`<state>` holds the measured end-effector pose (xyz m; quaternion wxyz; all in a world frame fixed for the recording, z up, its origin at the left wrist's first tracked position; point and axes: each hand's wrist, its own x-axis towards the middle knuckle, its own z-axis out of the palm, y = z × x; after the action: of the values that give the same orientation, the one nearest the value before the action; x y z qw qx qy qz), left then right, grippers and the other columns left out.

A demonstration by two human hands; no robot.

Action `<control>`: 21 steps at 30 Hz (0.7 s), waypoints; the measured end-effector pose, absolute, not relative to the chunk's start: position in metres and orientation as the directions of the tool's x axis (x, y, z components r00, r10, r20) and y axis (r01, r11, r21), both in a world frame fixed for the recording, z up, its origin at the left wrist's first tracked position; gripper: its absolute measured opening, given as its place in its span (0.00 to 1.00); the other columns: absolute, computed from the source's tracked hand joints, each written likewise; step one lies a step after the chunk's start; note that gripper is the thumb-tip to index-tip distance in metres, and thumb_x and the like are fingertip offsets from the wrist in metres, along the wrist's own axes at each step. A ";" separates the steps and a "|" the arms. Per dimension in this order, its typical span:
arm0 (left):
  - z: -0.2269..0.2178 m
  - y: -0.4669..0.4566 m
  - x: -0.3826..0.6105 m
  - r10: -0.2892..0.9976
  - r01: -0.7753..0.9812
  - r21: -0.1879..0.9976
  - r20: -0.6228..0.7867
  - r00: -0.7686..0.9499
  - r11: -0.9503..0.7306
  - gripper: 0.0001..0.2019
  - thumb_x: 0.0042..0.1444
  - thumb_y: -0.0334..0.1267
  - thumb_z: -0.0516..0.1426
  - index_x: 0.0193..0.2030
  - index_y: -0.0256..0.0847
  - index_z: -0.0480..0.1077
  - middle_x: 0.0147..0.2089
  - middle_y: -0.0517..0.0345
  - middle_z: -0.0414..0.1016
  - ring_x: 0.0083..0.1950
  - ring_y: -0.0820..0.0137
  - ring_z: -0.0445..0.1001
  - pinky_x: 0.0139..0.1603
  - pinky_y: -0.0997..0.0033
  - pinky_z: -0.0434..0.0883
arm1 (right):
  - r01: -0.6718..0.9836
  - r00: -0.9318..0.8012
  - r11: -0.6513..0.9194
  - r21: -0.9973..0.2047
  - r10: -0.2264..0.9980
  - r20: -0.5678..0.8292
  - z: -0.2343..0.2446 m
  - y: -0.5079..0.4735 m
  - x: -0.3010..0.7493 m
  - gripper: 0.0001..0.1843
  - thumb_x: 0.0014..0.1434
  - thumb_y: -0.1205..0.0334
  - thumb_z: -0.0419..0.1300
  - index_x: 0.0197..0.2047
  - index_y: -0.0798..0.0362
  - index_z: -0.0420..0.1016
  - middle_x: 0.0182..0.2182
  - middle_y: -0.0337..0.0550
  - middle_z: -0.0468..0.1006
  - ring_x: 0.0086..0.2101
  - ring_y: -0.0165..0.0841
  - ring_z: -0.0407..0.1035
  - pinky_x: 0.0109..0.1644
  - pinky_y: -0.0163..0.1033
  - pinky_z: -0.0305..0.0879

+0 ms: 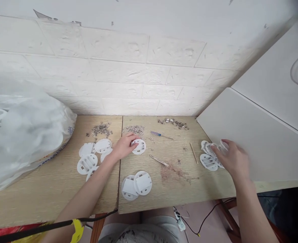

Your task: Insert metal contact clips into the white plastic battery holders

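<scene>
My left hand [123, 146] grips the left edge of a round white plastic disc [140, 147], which has small slots and recesses. Over at the right, my right hand [233, 161] is closed on another white disc [223, 145], slightly tilted above a cluster of similar discs [209, 162]. Two overlapping discs [143, 183] lie near the front edge. More white discs [87, 164] are spread left of my left forearm. Just behind my left hand is a pile of small metal pieces [135, 129].
A big clear bag of white parts [24, 128] fills the left side. Metal bits also lie in a left pile [101, 129] and a back pile [175, 123]. A screwdriver [161, 135], tweezers [159, 160] and a thin stick [194, 153] lie mid-table. A white panel [260, 135] stands at right.
</scene>
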<state>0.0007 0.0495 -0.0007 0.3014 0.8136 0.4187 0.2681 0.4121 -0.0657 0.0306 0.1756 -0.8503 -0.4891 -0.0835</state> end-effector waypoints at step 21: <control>0.006 0.044 0.002 0.787 0.532 0.645 0.183 0.589 -0.548 0.14 0.56 0.34 0.52 0.47 0.42 0.73 0.43 0.54 0.72 0.39 0.67 0.71 0.42 0.66 0.68 | 0.869 0.459 -0.380 -0.318 0.859 0.227 -0.003 -0.083 0.417 0.44 0.49 0.35 0.56 0.64 0.47 0.57 0.52 0.56 0.69 0.45 0.52 0.69 0.44 0.53 0.65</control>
<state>0.0021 0.0437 0.0062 0.2735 0.8483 0.3888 0.2333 0.4175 -0.0834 -0.0027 0.1992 -0.8305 -0.5201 -0.0121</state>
